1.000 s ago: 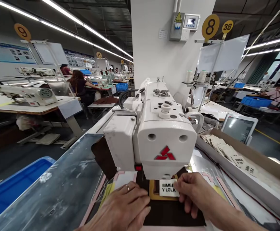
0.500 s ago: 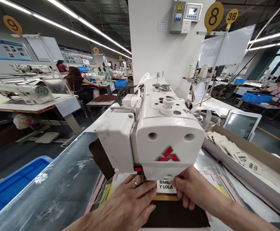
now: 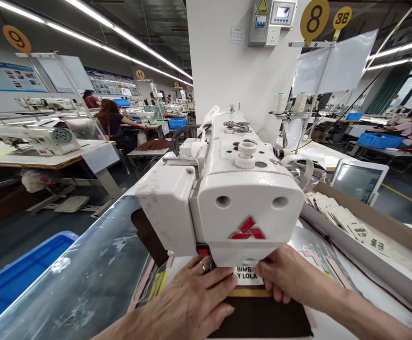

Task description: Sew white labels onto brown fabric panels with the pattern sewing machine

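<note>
"Where's the piece, and what are your hands on?"

"Just under the front of the white sewing machine head (image 3: 248, 203). A cream rectangular label (image 3: 248, 276) printed BIMBA Y LOLA lies there on a dark brown leather panel (image 3: 258, 321), with a thin tan strip (image 3: 250, 293) showing along its lower edge."

"And your grip?"

"Nothing clenched. My left hand (image 3: 188, 302) lies flat, fingers spread, at the machine head's near left corner. My right hand (image 3: 283, 274) is at its near right corner, and I can't tell whether those fingertips pinch the label."

"Which step is this?"

"Seating the label under the head, I'd judge. That calls for keeping it square and pressed flat"
</note>
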`<act>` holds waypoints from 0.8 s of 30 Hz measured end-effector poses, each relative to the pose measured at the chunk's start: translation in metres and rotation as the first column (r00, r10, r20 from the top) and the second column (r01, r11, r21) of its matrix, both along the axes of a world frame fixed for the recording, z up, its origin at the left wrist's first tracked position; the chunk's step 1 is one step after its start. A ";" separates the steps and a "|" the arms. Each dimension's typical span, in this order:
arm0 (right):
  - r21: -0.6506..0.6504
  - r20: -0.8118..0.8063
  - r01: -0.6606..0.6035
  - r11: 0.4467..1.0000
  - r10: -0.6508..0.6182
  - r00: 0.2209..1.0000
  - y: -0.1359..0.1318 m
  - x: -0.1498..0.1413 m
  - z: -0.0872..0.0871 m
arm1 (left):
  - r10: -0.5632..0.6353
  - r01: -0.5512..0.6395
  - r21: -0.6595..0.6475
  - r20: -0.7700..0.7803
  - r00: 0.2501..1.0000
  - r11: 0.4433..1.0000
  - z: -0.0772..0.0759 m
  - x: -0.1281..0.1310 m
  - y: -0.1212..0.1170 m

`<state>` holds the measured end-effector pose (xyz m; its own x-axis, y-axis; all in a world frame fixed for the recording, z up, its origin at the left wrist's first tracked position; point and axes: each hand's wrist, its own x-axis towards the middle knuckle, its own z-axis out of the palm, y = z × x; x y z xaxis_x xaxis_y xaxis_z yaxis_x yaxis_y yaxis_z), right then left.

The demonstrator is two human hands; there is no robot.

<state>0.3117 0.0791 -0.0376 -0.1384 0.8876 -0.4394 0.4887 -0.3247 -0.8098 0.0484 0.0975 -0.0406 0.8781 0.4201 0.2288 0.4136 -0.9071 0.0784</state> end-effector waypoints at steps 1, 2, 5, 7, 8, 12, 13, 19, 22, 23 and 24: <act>0.000 0.001 0.004 1.000 -0.004 1.000 -0.001 0.000 0.000 | -0.001 0.001 -0.002 -0.001 1.000 1.000 0.000 0.000 0.000; 0.001 0.001 0.007 1.000 -0.007 1.000 -0.001 -0.001 -0.001 | -0.004 0.004 0.000 0.007 1.000 1.000 0.000 0.001 0.000; 0.001 -0.005 0.017 1.000 -0.017 1.000 -0.003 0.002 -0.004 | -0.025 0.025 0.010 0.062 0.998 1.000 0.003 0.001 -0.001; -0.002 -0.013 0.033 0.999 -0.033 0.999 -0.005 0.007 -0.006 | -0.041 0.040 0.013 0.100 0.994 0.999 0.008 0.000 -0.002; -0.006 -0.020 0.045 0.999 -0.045 0.999 -0.005 0.010 -0.007 | -0.045 0.043 0.016 0.122 0.992 0.999 0.011 -0.001 -0.003; -0.029 -0.069 0.074 0.997 -0.076 0.995 -0.010 0.025 -0.008 | -0.055 0.041 0.074 0.193 0.980 0.996 0.018 -0.003 -0.004; -0.036 -0.088 0.077 0.996 -0.080 0.993 -0.011 0.027 -0.006 | -0.063 0.046 0.083 0.208 0.976 0.996 0.018 -0.003 -0.005; -0.099 -0.230 -0.013 0.995 -0.010 0.973 -0.026 0.014 0.009 | 0.236 -0.094 -0.430 0.290 0.928 0.898 0.010 0.005 -0.019; -0.062 -0.310 -0.069 0.996 0.047 0.950 -0.039 0.000 0.016 | 0.456 -0.215 -0.880 0.003 0.890 0.424 0.010 0.009 -0.024; -0.033 -0.300 -0.079 0.996 0.065 0.952 -0.043 -0.004 0.017 | 0.469 -0.222 -0.937 -0.074 0.880 0.268 0.011 0.010 -0.026; -0.007 -0.275 -0.090 0.996 0.085 0.958 -0.047 -0.007 0.019 | 0.462 -0.210 -0.964 -0.113 0.879 0.165 0.012 0.011 -0.027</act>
